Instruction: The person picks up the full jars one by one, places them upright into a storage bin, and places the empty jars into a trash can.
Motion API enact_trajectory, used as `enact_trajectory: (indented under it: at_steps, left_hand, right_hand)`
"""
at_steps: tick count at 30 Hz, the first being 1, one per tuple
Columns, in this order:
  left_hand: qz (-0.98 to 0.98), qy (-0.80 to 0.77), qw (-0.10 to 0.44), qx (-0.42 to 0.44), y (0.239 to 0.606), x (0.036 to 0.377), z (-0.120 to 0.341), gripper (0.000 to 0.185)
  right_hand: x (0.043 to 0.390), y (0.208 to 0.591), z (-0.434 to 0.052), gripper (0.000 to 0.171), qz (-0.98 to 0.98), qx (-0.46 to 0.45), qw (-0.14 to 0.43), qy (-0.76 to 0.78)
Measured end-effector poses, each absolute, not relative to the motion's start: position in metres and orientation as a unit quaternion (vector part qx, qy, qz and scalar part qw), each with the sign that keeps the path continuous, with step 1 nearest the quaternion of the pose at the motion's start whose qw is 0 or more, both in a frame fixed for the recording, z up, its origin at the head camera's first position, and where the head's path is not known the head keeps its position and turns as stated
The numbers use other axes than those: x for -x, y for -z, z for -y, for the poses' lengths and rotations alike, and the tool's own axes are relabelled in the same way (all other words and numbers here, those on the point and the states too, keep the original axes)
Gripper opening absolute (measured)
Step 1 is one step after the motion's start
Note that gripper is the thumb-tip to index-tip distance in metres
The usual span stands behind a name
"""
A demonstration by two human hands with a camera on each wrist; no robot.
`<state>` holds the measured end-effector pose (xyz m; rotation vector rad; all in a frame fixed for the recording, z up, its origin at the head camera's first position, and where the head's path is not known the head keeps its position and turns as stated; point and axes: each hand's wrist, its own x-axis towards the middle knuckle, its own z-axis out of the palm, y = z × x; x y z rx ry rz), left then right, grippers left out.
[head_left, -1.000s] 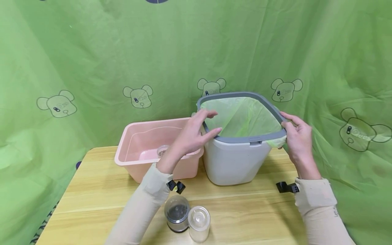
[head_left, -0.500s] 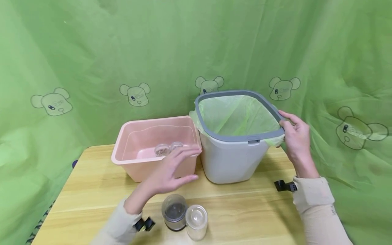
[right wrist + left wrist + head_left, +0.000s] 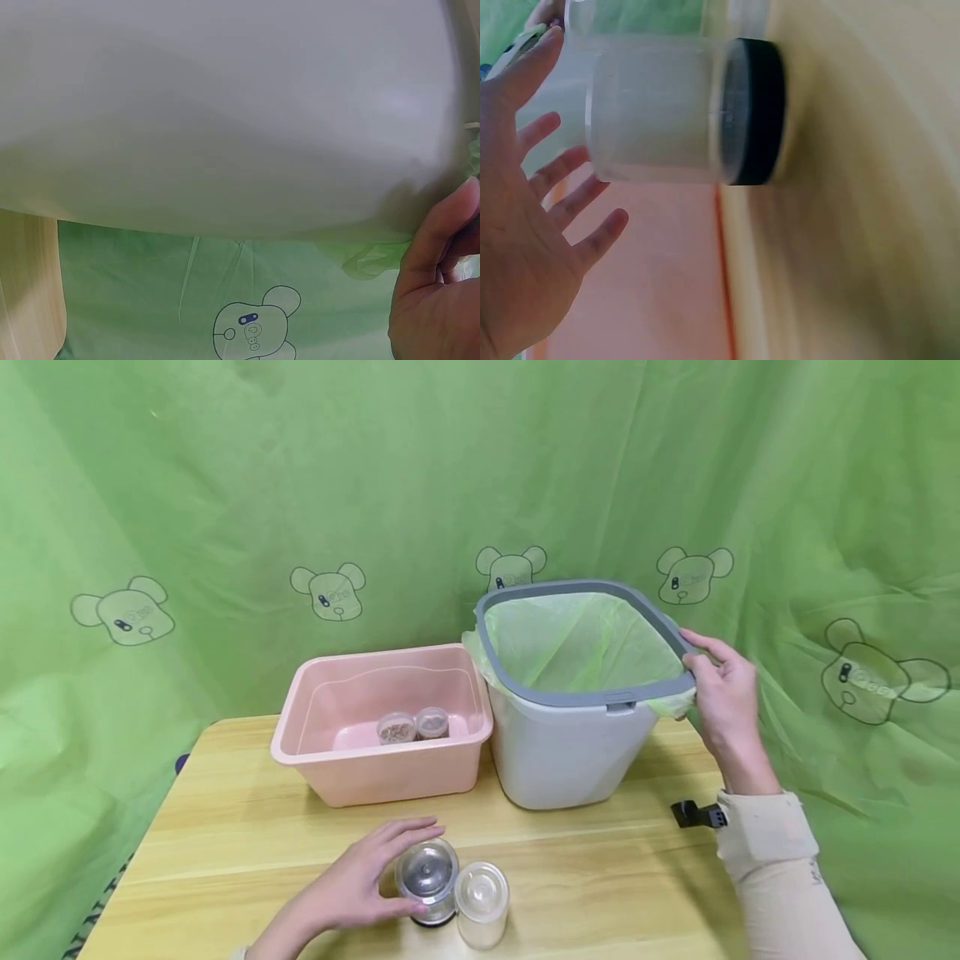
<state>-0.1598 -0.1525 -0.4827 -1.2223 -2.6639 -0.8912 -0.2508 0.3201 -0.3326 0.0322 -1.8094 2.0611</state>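
Observation:
My left hand (image 3: 390,870) reaches round a clear jar with a dark base (image 3: 429,878) at the table's front. Its fingers arch over the lid and the thumb lies by the side. In the left wrist view the hand (image 3: 525,247) is spread wide beside that jar (image 3: 682,112), with no grip showing. My right hand (image 3: 716,685) grips the grey rim (image 3: 577,700) of a white bin (image 3: 562,752) at its right corner, thumb on top. A green liner (image 3: 577,643) lines the bin. In the right wrist view the bin wall (image 3: 225,112) fills the frame, with my right hand (image 3: 435,300) at its lower right.
A second clear jar (image 3: 482,906) stands against the first one's right side. Left of the bin, a pink tub (image 3: 390,772) holds two small lidded jars (image 3: 396,727) (image 3: 432,722). All stand on a wooden table (image 3: 600,877) with a green cloth behind and at both sides.
My left hand left the bin's left rim, came down past the pink tub and now reaches round the dark-based jar. My right hand kept its hold on the rim.

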Motion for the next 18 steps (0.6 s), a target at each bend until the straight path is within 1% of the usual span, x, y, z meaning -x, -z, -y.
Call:
enact_trajectory:
  at_steps: [5,11,18]
  left_hand:
    - [0.877,0.285,0.018,0.385,0.496,0.157,0.150,0.090]
    - [0.886,0.271,0.000,0.376,0.501,0.157,0.147,0.091]
    - [0.883,0.265,0.014,0.387,0.499,0.158,0.145,0.087]
  right_hand:
    - [0.251,0.333,-0.320,0.045,0.650,-0.012,0.199,-0.733]
    - [0.250,0.333,-0.319,0.044,0.653,-0.014,0.195,-0.731]
    - [0.250,0.333,-0.319,0.043,0.652,-0.016,0.202,-0.731]
